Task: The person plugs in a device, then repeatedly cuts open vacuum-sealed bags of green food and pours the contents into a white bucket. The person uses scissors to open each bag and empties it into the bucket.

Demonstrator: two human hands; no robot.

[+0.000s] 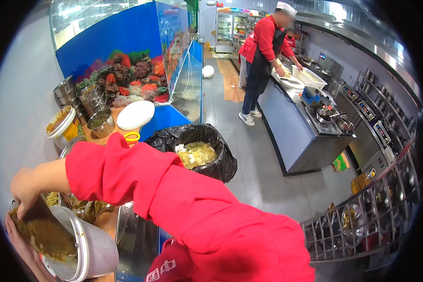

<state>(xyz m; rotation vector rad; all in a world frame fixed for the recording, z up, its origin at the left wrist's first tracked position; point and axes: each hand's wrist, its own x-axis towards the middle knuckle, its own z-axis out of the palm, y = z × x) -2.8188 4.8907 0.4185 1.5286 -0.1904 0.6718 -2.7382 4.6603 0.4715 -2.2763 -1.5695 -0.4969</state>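
Observation:
At the far left my right hand (27,190) grips the upper edge of a metal container (49,225) smeared with brown paste. The container is tilted over the mouth of a white plastic bucket (100,246). My left hand (14,231) presses against its outer side, fingers partly hidden. My right arm in a red sleeve (183,179) reaches across the view. Behind the bucket, dark greenish-brown pickled vegetables (90,208) lie partly covered by the sleeve.
A black-bagged bin (229,165) holds yellowish scraps. Beside the wall stand a paste-stained bucket (58,130), a steel pot of green bits (101,123) and a white lid (135,114). A co-worker (264,56) works at an island counter (285,123). A metal rack (359,218) is at right.

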